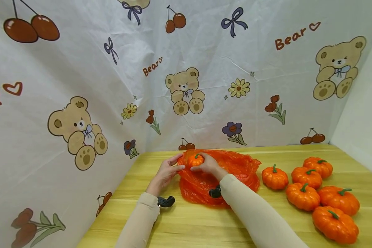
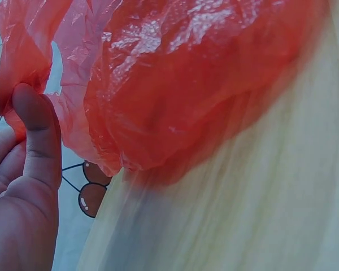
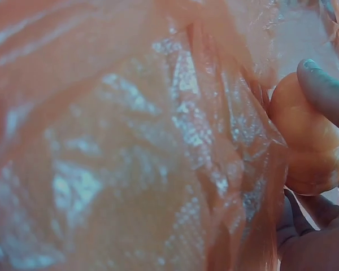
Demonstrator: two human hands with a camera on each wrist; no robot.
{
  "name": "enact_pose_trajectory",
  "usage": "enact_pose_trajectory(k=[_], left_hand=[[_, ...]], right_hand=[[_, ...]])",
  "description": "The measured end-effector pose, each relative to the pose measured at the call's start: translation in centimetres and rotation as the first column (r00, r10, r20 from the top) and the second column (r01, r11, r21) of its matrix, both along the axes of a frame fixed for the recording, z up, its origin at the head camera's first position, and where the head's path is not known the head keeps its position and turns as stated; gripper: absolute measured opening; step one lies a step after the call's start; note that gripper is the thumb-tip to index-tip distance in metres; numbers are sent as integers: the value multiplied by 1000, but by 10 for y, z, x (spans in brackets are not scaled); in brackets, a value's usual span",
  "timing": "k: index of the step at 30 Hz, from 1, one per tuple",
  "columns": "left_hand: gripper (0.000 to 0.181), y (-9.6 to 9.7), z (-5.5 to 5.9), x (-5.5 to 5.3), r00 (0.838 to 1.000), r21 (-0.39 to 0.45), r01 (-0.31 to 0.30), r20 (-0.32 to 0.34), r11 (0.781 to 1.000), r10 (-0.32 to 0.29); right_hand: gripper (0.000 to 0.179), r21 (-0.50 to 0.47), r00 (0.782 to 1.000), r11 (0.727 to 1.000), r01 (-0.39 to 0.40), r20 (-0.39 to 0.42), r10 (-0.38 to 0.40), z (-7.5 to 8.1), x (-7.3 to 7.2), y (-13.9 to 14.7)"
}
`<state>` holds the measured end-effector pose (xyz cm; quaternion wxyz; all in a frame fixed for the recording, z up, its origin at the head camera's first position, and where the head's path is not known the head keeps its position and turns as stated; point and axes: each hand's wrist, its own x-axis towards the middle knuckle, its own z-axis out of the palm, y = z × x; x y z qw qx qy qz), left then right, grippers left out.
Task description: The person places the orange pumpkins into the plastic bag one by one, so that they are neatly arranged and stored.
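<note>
A thin red plastic bag (image 1: 192, 193) lies crumpled on the table, its mouth spread toward the back. My left hand (image 1: 166, 172) pinches the bag's left edge; in the left wrist view the thumb (image 2: 37, 121) presses the film against the fingers. My right hand (image 1: 210, 166) grips a small orange pumpkin (image 1: 194, 161) with a green stem at the bag's opening, close to the left fingertips. In the right wrist view, thumb and fingers hold the pumpkin (image 3: 305, 141) from both sides, while bag film (image 3: 113, 169) fills most of the picture and covers part of it.
Several orange pumpkins (image 1: 302, 196) with green stems stand grouped on the right of the wooden table (image 1: 198, 227). The nearest one to the bag is a single pumpkin (image 1: 275, 177). A printed cloth (image 1: 204, 51) with bears hangs behind and at the left; a white wall (image 1: 362, 131) bounds the right.
</note>
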<state>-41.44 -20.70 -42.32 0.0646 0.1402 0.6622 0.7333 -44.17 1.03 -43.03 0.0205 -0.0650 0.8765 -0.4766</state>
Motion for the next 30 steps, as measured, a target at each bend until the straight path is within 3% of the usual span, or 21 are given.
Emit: enact_pose_trajectory(k=[7,18,30], left_hand=[[66,-1,-4,-1,1000,-8,-7,1,1000,7],[66,-2,-4,0,1000,-13,-8,-6,1000,8],[67,-2,-3,0,1000,-9,-11,-17,1000,11]], right_hand=[[93,24,1000,1000,19,8,-19,0,4,-1],[89,25,1000,1000,-17,10,17,8,6,4],[76,102,993,991,-83,-75,90,36,15,18]])
